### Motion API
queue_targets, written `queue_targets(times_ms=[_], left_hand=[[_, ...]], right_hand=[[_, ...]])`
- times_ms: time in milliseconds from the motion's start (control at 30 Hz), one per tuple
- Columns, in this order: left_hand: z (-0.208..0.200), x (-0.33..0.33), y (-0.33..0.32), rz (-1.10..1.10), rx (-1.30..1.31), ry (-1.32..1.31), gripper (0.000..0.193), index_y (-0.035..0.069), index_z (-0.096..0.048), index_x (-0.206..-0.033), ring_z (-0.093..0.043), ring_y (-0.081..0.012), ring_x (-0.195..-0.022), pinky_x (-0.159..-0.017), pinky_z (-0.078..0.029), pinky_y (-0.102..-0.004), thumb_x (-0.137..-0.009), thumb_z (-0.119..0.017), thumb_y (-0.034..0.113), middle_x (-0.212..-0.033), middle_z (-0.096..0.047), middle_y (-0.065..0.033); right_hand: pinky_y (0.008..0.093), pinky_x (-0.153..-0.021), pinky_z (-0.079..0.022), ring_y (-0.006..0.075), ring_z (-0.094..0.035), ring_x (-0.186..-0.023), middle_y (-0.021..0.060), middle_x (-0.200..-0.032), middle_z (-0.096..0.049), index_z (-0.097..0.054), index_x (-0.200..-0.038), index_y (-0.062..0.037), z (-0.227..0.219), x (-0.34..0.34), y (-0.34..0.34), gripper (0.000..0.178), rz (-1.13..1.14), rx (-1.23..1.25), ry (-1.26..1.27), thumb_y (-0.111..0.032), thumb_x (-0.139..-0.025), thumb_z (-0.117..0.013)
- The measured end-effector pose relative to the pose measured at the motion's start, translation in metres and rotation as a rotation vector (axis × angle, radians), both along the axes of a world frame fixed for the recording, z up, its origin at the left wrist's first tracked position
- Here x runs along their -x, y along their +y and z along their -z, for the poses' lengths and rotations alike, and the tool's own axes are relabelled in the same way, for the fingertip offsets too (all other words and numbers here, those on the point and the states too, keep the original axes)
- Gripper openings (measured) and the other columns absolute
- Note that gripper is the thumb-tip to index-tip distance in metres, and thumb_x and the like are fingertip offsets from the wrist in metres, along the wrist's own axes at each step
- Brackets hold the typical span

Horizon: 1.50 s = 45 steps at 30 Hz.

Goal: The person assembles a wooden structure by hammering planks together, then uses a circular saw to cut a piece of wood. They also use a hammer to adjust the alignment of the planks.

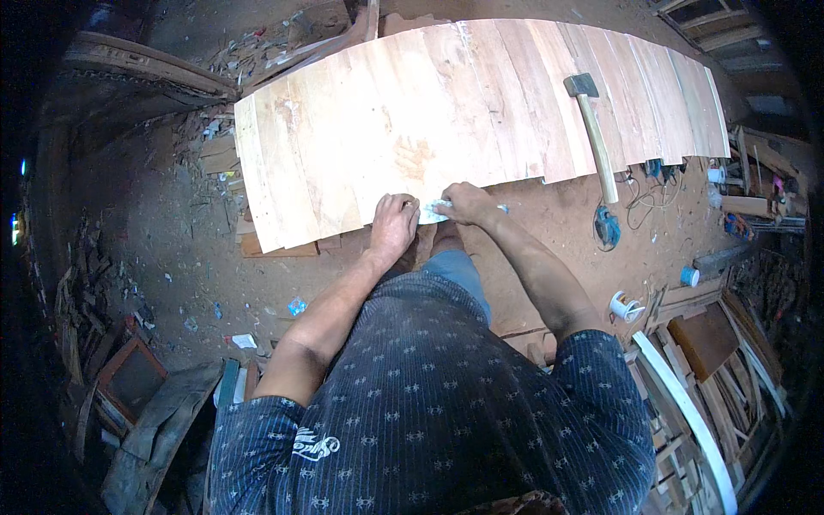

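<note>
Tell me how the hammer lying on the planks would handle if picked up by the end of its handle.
The hammer would probably feel head-heavy: a dark, metal-looking head sits on a long, slim wooden handle. It looks rigid, not floppy. Lying flat across the joined planks, it seems unlikely to roll when nudged.

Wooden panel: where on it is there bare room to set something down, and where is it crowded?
The wooden panel is bare from its left edge across to the hammer, and again right of it. Crowded only at the near edge, where the left hand and right hand hold a small pale piece.
</note>
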<state>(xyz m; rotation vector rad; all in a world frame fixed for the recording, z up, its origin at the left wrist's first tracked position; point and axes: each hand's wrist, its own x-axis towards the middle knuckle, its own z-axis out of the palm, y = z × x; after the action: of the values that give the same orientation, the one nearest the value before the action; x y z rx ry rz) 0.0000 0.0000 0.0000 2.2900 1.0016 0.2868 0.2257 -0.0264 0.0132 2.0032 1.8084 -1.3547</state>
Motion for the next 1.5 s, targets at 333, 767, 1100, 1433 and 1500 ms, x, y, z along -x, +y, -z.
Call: queue_targets(times_ms=[333,767,1100,1433,1500], left_hand=[[-0.035,-0.014,-0.013,-0.391,0.253,-0.254,0.030,-0.003,-0.072,-0.106,-0.068,-0.0249,-0.085,-0.081,-0.054,-0.0340,-0.083,-0.078,0.015,-0.094,-0.070,-0.0172],[-0.058,-0.038,-0.002,-0.277,0.466,-0.522,0.029,-0.005,-0.066,-0.121,-0.063,-0.0140,-0.093,-0.086,-0.051,-0.0285,-0.099,-0.063,0.013,-0.102,-0.070,-0.0097],[-0.060,-0.081,0.027,-0.628,0.914,-0.608,0.029,0.000,-0.068,-0.095,-0.055,-0.0088,-0.062,-0.071,-0.055,-0.0290,-0.100,-0.063,0.027,-0.069,-0.057,0.0006],[-0.073,-0.315,-0.019,-0.766,0.932,-0.654,0.033,-0.006,-0.065,-0.118,-0.064,-0.0139,-0.084,-0.082,-0.056,-0.0290,-0.093,-0.071,0.015,-0.097,-0.066,-0.0056],[-0.086,-0.371,-0.038,-0.763,0.916,-0.630,0.035,-0.007,-0.063,-0.120,-0.065,-0.0152,-0.086,-0.082,-0.057,-0.0301,-0.094,-0.071,0.014,-0.100,-0.068,-0.0084]], right_hand=[[0.0451,-0.079,-0.055,0.0359,-0.070,-0.087,0.0205,-0.096,-0.072,-0.073,-0.104,-0.0038,-0.038,0.015,-0.035,0.039,0.292,-0.278,0.201,-0.040,-0.090,-0.068],[0.0497,-0.085,-0.053,0.0403,-0.068,-0.095,0.0219,-0.097,-0.071,-0.074,-0.105,-0.0082,-0.124,0.002,-0.073,0.038,0.603,-0.372,0.119,-0.041,-0.089,-0.067],[0.0438,-0.099,-0.048,0.0379,-0.064,-0.111,0.0253,-0.114,-0.067,-0.063,-0.123,-0.0006,-0.018,-0.162,-0.099,0.041,1.052,-0.797,0.047,-0.025,-0.090,-0.063],[0.0399,-0.090,-0.052,0.0313,-0.069,-0.099,0.0228,-0.110,-0.070,-0.042,-0.144,0.0005,0.017,-0.410,-0.075,0.062,1.294,-0.609,0.077,-0.014,-0.089,-0.066],[0.0413,-0.093,-0.051,0.0333,-0.067,-0.104,0.0222,-0.112,-0.069,-0.049,-0.139,-0.0007,-0.009,-0.426,-0.077,0.056,1.299,-0.493,0.291,-0.019,-0.090,-0.068]])
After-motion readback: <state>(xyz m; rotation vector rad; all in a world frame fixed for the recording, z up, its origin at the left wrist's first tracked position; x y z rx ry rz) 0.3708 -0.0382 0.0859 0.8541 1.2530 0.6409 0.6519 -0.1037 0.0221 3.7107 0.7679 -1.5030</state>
